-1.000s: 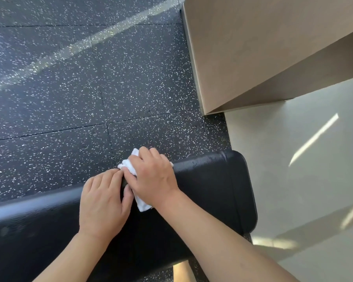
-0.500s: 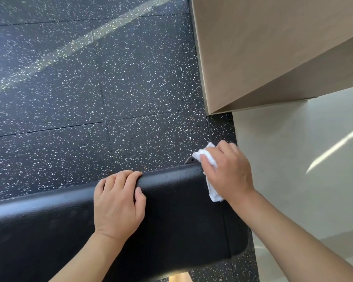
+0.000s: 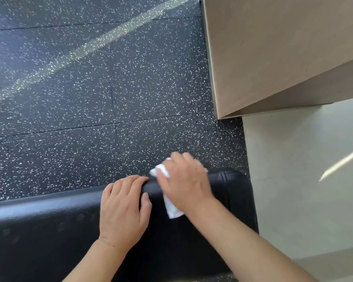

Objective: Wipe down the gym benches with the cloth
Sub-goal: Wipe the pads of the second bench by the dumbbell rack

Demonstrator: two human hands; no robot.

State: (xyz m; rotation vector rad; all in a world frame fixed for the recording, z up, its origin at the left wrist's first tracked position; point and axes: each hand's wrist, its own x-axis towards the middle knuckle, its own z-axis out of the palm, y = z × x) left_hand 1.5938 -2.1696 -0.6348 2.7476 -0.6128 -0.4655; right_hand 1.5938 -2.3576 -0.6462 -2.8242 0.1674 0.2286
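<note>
Head view, 6 o'clock: bench (image 3: pixel 69 231), a black padded top, runs from 9 o'clock toward 3 o'clock across the bottom of the frame, its rounded end at about 4 o'clock.
Cloth: the white cloth (image 3: pixel 172 210) lies on the bench's far edge near that end, bunched under the right hand, one corner showing at 11 o'clock of the hand and a flap trailing out at 7 o'clock.
Right hand: right hand (image 3: pixel 183 182) presses palm-down on the cloth, fingers (image 3: pixel 178 157) curled over the far edge round it; the outline is blurred, so I judge it mid-stroke.
Left hand: left hand (image 3: pixel 122 208) rests flat on the padding just beside the right, fingers close together and bent over the far edge, thumb lying along the surface; it holds nothing, and likely braces the body while the other hand rubs.
Surroundings: speckled rubber floor (image 3: pixel 90 98) fills 9 to 12 o'clock; a tan wooden box (image 3: pixel 273 47) stands at 1 o'clock; pale floor (image 3: pixel 304 169) at 3 o'clock.
Stage: edge wiping near the bench end is under way; how much padding is left I cannot tell.
</note>
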